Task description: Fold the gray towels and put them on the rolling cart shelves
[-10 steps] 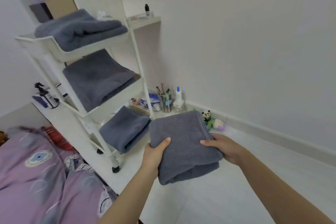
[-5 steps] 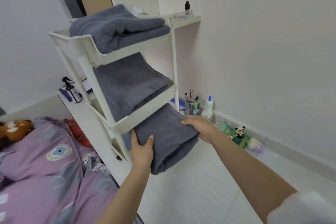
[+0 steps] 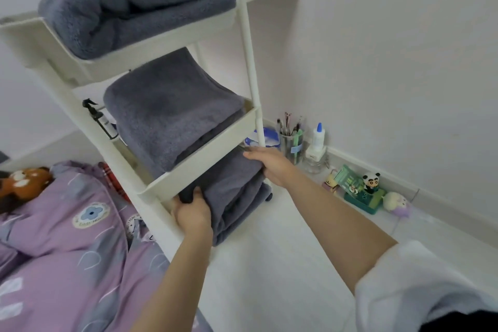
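Both hands hold one folded gray towel [image 3: 231,197] at the bottom shelf of the white rolling cart [image 3: 204,159]. The left hand [image 3: 192,214] grips its near left corner, thumb over the top. The right hand [image 3: 270,167] presses on its far right edge, fingers curled over it. The towel's long axis runs from the person into the shelf; its far end lies under the middle shelf, its near end overhanging the front edge. The left hand is nearer. The remaining push looks inward. A second ago the towel was carried clear of the cart; half a second ago it was entering.
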Demonstrator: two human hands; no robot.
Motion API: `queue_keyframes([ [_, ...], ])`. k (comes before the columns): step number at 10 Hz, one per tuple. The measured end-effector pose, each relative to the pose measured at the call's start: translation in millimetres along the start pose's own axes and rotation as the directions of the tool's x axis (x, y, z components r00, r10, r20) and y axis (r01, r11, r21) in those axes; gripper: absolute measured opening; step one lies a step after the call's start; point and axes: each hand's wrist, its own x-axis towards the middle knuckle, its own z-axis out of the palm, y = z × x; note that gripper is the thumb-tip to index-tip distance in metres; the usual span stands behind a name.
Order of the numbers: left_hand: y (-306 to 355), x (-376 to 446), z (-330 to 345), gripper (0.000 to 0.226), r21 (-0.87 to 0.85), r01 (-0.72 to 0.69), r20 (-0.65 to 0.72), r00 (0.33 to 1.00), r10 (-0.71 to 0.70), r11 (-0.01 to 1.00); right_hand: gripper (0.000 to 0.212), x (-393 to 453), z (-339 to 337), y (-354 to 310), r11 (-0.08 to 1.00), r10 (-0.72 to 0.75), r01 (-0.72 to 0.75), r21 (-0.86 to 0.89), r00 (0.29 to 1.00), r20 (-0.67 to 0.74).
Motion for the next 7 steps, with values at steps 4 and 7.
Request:
queue_keyframes([
  [4,-25.8,6.8,16.5,0.067,0.301,0.03,0.055,0.997,-0.049,0.953,0.043,16.0,-21.0,52.0,0.686,-0.18,0.072,-0.724,0.981,-0.072],
  [7,-7.4,-27.6,22.0,0.056,0.571,-0.462,0.353,0.884,0.305,0.678,0.041,-26.1,-29.4,41.4,0.654,-0.265,0.056,-0.754,0.951,-0.158],
])
